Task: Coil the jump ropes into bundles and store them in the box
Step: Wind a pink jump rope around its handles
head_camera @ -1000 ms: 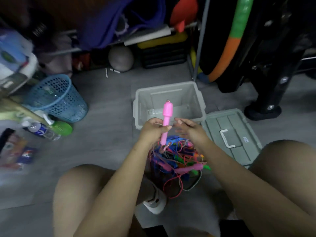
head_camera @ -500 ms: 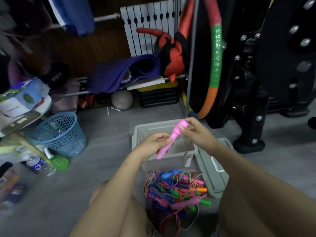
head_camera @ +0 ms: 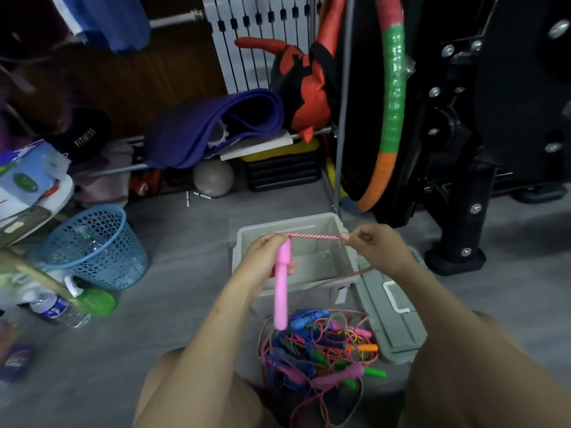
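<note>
The left hand point(head_camera: 265, 257) is curled round the top of a pink handle point(head_camera: 281, 291), which hangs down with its lower end just above the pile point(head_camera: 321, 350) of tangled ropes on the floor between the knees. From the handle's top a red-and-white twisted rope point(head_camera: 315, 236) runs taut and level to the right hand point(head_camera: 374, 248), whose fingertips pinch it; beyond that hand the rope drops back in a blurred line toward the pile. Both hands are over the open grey box point(head_camera: 244, 242), which sits on the floor just behind the pile. Its lid point(head_camera: 392, 322) lies flat at the box's right side. A blue basket point(head_camera: 95, 248) stands well to the left
</note>
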